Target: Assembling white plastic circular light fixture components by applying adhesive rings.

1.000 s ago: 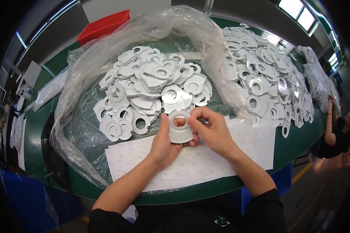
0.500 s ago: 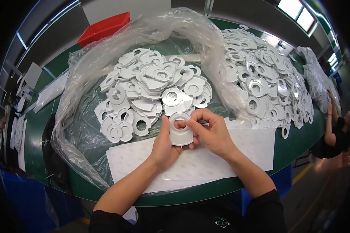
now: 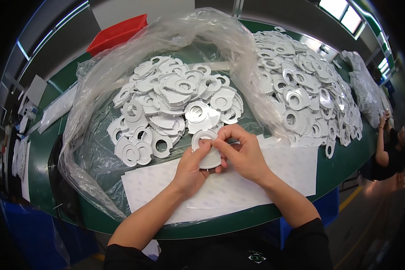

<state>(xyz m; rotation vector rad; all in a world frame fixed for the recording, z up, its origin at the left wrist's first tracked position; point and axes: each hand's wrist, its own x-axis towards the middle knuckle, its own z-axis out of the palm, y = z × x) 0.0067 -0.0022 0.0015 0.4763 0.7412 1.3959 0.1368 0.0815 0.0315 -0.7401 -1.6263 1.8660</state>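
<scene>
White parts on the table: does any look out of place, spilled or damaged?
One white part juts from the near edge of the right-hand heap onto the green table, looking slightly strayed; no damage is clear.

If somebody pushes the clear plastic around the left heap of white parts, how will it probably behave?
The clear plastic is probably floppy, as it lies in loose folds. It seems thin and light, since the green table shows through. The heap, apparently resting on it, may hold its middle down.

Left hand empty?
No, the left hand holds a white part, its thumb lying across the front.
</scene>
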